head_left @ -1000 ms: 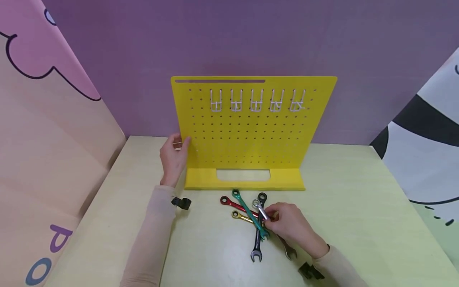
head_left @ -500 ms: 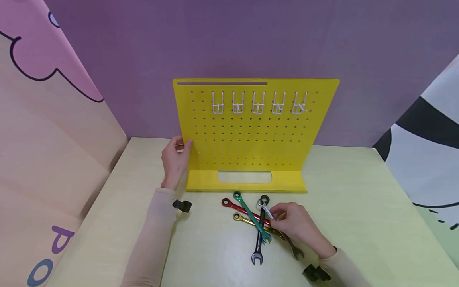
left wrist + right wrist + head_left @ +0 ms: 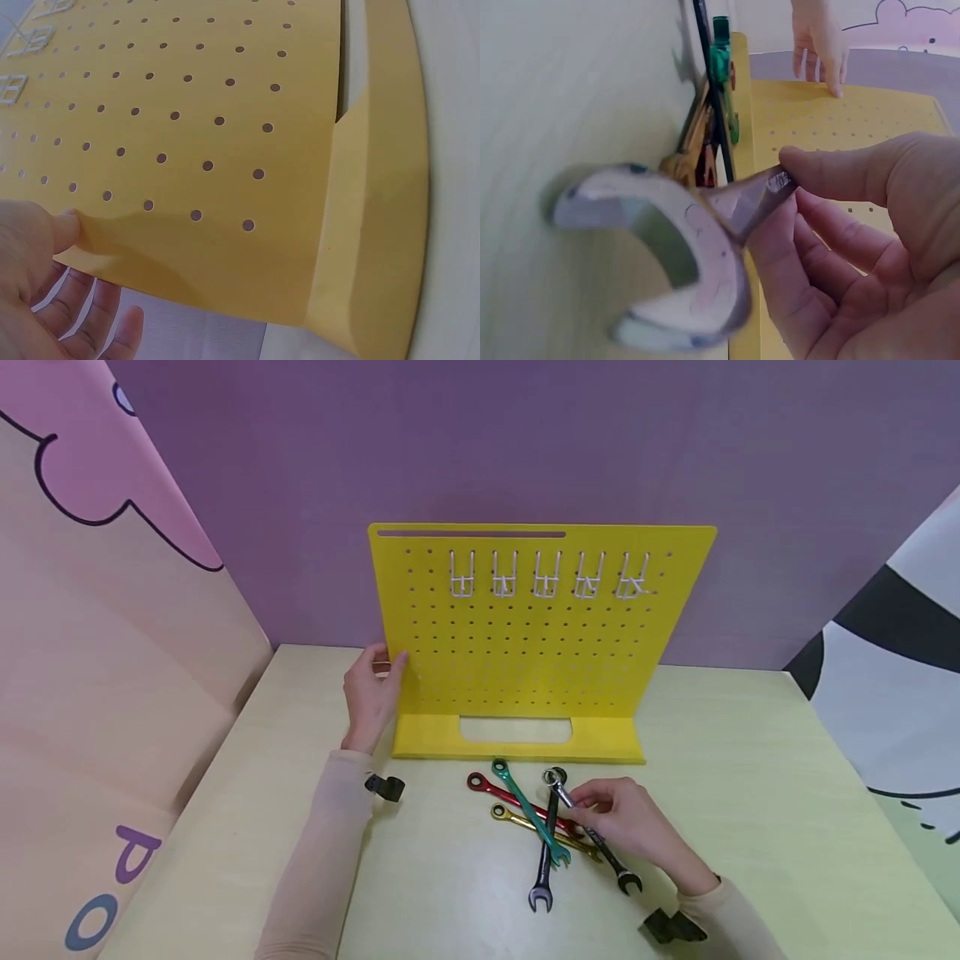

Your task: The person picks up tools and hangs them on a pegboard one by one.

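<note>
My right hand [image 3: 633,827] pinches a silver combination wrench [image 3: 606,853] by its shank between thumb and fingers. The wrench slants, its ring end overlapping the ring of a black wrench [image 3: 543,864], its open jaw toward me. In the right wrist view this open end [image 3: 709,270] looms large above the table. My left hand [image 3: 371,702] grips the left edge of a yellow pegboard [image 3: 517,647]; its thumb [image 3: 66,229] lies on the front face and the other fingers are behind the edge.
Beside my right hand lie crossed green [image 3: 522,797], red [image 3: 495,790] and gold [image 3: 514,817] wrenches on the pale table [image 3: 435,877], in front of the board's base [image 3: 517,750]. Several white wire hooks [image 3: 545,585] run along the board's upper part. A purple wall [image 3: 525,443] stands behind.
The right hand has moved a little to the right with the silver wrench, whose open end now shows farther right. The left hand keeps its grip on the board; the head view has shifted slightly.
</note>
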Demonstrator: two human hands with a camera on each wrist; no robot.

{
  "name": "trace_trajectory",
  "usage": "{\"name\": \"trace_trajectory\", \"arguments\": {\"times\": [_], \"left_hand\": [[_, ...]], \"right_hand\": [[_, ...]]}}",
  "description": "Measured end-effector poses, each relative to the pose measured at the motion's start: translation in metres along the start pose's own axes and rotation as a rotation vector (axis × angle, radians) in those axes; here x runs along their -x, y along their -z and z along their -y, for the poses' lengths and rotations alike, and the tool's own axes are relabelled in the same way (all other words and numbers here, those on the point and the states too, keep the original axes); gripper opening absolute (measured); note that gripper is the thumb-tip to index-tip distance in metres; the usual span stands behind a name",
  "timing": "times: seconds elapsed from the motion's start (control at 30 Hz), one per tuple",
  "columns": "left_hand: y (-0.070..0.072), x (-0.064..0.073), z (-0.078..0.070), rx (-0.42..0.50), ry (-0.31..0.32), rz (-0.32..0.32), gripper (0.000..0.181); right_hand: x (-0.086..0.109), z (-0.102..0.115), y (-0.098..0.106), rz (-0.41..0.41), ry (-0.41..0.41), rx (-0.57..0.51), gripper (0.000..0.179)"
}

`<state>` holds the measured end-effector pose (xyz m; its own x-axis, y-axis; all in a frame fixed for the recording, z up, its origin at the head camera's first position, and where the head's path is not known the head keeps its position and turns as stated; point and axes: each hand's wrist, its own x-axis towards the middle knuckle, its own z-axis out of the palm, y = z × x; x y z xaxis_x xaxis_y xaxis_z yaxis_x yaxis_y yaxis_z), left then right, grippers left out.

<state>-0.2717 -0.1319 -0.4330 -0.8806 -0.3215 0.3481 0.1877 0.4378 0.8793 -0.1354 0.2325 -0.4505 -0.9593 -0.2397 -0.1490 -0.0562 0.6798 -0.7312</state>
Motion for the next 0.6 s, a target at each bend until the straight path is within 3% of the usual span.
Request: {"name": "trace_trajectory", "arguments": {"times": [0.23,0.6], "left_hand": [[-0.003,0.000,-0.001,-0.004,0.008,-0.003,0.033],[-0.003,-0.002,0.001,0.003,0.009,0.003,0.032]], "right_hand": [[-0.001,0.001,0.009,0.004,0.045,-0.095,0.021],[0.002,0.008,0.014,-0.049,0.004,-0.229,0.032]]}}
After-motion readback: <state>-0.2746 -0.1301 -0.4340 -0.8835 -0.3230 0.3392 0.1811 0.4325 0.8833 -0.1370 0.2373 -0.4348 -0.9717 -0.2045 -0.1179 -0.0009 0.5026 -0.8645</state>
